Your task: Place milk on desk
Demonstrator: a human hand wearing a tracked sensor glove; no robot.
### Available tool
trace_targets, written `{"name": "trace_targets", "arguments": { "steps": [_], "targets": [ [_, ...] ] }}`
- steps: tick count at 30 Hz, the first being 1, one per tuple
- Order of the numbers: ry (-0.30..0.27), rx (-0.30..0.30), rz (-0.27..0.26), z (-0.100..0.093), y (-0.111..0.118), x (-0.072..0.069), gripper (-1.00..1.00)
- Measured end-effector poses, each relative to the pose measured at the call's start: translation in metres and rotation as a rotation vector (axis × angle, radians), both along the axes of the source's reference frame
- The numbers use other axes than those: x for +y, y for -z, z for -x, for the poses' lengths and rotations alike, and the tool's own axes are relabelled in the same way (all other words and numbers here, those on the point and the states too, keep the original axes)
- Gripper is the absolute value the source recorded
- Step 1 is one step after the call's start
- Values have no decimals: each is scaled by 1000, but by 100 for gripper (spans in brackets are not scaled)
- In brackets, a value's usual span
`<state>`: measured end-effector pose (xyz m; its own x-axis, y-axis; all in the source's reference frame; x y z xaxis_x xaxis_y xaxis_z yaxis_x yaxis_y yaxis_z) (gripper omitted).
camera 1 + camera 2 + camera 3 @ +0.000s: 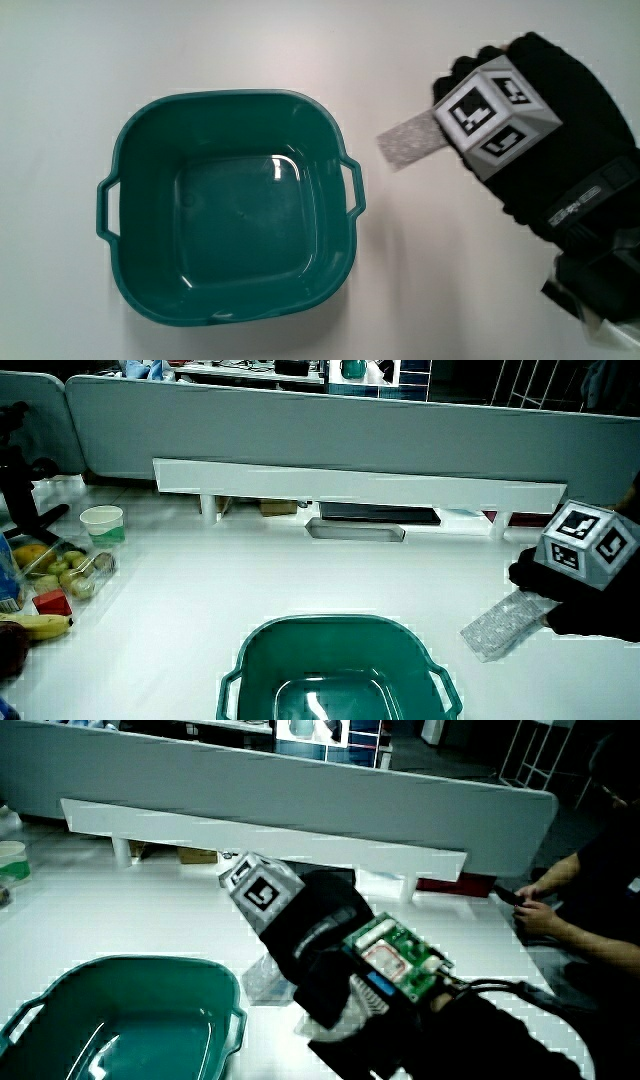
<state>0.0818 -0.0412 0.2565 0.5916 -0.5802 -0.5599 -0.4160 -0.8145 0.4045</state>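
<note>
Grey speckled milk packet lies on the white table beside the empty teal basin, the hand curled around 1 end, gripping it.

— What colours are on the table?

— The table itself is white. The basin is plain teal, glossy inside.

— And the grip?

— Black glove, and the cube on its back is pale grey with black-and-white square markings. The milk pack under the grip is speckled grey, silvery.

— Anything else?

— In a side view, a white cup with a green band.
</note>
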Motion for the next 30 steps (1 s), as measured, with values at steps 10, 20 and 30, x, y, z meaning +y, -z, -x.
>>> {"name": "trace_targets", "arguments": {
  "steps": [10,20,30],
  "targets": [
    [-86,116,34,-17,-31,-10,0],
    [-117,272,28,-16,-70,-10,0],
    [-103,256,129,-6,-99,-1,0]
  ]
}}
